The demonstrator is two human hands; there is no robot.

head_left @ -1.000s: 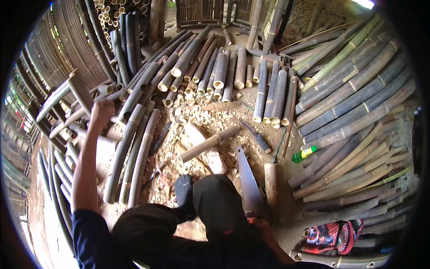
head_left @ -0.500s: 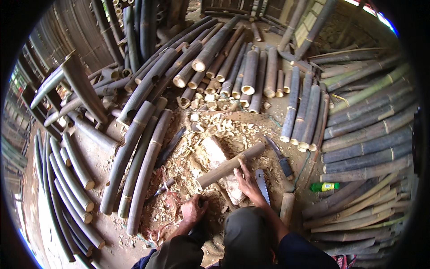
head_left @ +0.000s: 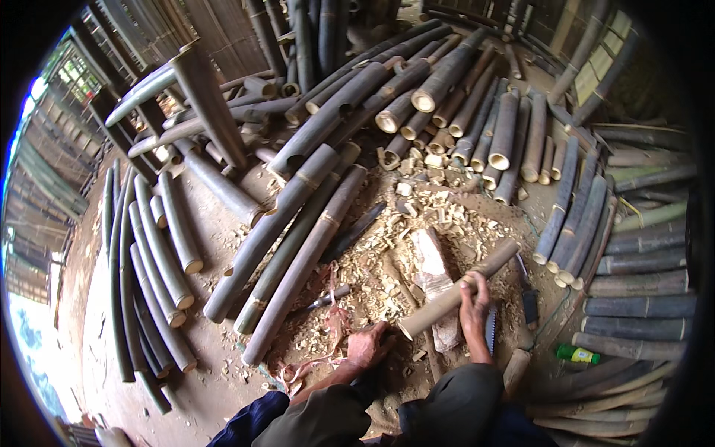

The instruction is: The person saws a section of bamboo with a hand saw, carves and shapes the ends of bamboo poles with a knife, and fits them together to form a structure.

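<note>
Change: since the earlier frames the left hand [head_left: 367, 344] has come down from its raised reach to the chip-strewn ground, and the short tan bamboo pole [head_left: 456, 291] now lies tilted across the pale wooden chopping block [head_left: 436, 279].
Right hand: the right hand [head_left: 474, 304] is closed round the pole near its middle, fingers wrapped over it.
Left hand: curled, knuckles up, on the ground just beside the pole's cut lower end; whether it grips anything cannot be told.
Room: long grey-green bamboo culms [head_left: 298, 238] lie close on the left, stacked bamboo poles [head_left: 633, 261] on the right; the chip-strewn patch lies between them.
Pose: both forearms reach forward from the bent knees.
</note>
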